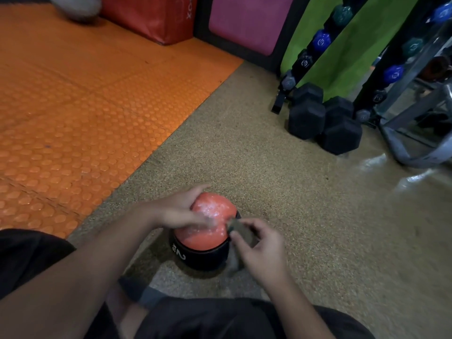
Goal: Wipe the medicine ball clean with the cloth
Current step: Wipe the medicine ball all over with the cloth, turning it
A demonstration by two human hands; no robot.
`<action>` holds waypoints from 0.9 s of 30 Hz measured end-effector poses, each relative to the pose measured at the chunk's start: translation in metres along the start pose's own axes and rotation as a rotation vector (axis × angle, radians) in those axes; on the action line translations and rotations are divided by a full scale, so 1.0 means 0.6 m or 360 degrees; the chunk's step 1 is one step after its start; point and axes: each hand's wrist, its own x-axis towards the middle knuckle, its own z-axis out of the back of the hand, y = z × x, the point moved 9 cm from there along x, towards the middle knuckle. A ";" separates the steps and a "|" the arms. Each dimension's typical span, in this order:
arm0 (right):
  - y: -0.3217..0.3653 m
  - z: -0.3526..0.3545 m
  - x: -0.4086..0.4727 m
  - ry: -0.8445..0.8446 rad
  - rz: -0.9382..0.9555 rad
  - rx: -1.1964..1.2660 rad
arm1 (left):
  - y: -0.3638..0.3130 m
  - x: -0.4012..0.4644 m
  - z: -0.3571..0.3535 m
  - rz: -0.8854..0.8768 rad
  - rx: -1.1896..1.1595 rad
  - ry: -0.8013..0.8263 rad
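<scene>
Two hands work at a red-and-black medicine ball [208, 228] that sits on the speckled tan floor [281, 192] just ahead of the person's knees. Left hand [181, 211] lies over the ball's upper left side, fingers curled round it and holding it. Right hand [256, 245] pinches a dark cloth [238, 228] against the ball's right side. Black hex dumbbells [322, 121] lie well apart, beside a rack.
</scene>
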 end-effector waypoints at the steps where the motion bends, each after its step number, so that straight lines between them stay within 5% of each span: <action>1: 0.016 -0.011 -0.009 -0.0039 0.0161 -0.0164 | -0.011 0.007 -0.002 0.0001 -0.0026 -0.0101; 5: 0.049 -0.043 -0.046 -0.0089 0.0531 -0.0511 | -0.016 0.030 0.014 0.0195 0.0083 -0.0677; 10: 0.070 -0.091 -0.078 0.0183 0.0845 -0.0884 | -0.012 0.043 0.010 0.0199 0.0139 -0.0611; 17: 0.019 -0.009 0.031 -0.0238 0.0412 -0.0591 | -0.002 0.041 0.004 0.0099 0.0123 -0.0541; 22: 0.073 -0.076 -0.052 0.0217 0.0972 -0.0710 | 0.005 0.044 0.010 0.0096 0.0021 -0.0494; 27: 0.047 -0.036 0.008 -0.0189 0.0592 -0.0441 | 0.009 0.043 0.010 0.0058 -0.0040 -0.0498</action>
